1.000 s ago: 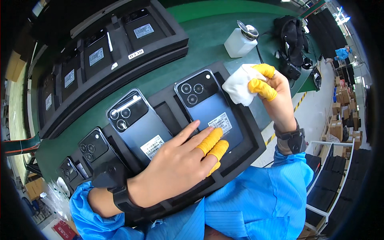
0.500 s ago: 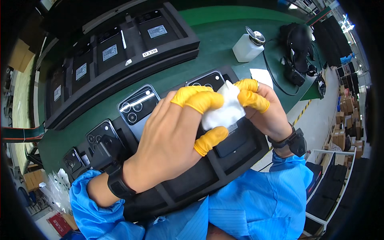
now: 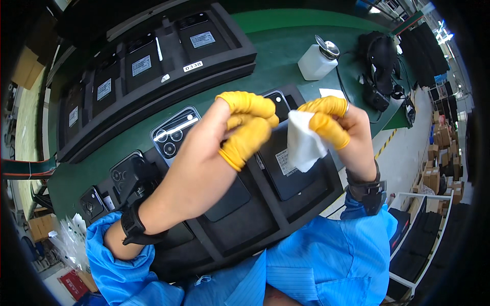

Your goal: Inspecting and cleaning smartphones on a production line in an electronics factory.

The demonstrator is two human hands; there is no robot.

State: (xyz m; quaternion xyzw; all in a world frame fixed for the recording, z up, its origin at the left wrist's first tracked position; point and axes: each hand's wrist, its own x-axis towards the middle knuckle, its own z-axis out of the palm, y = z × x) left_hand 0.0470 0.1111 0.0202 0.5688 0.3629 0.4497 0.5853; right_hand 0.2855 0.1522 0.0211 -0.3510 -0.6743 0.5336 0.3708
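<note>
A folded white wiping cloth [image 3: 304,145] hangs from my right hand [image 3: 347,133], pinched between thumb and fingers in yellow finger cots. My left hand [image 3: 204,140], also in yellow finger cots, is apart from the cloth. Its fingers curl in toward the thumb, with nothing visible between them. Beneath the cloth a dark smartphone [image 3: 290,186] with a white label lies in a black foam tray [image 3: 258,224]. Left of it is another smartphone [image 3: 176,133] with a large camera block, partly covered by my left hand. More phones [image 3: 93,204] sit farther left in the tray.
Behind stands a stacked black foam tray [image 3: 219,64] holding several labelled phones. A white pump bottle [image 3: 317,62] stands on the green table [image 3: 275,51]. Black gear with a cable [image 3: 377,66] lies at the right, near a white paper [image 3: 332,93]. Clear plastic bags [image 3: 71,239] are at lower left.
My left hand has let go of the cloth and drawn away to the left, its fingers curling. The cloth now hangs from my right hand alone, uncovering more of the labelled phone.
</note>
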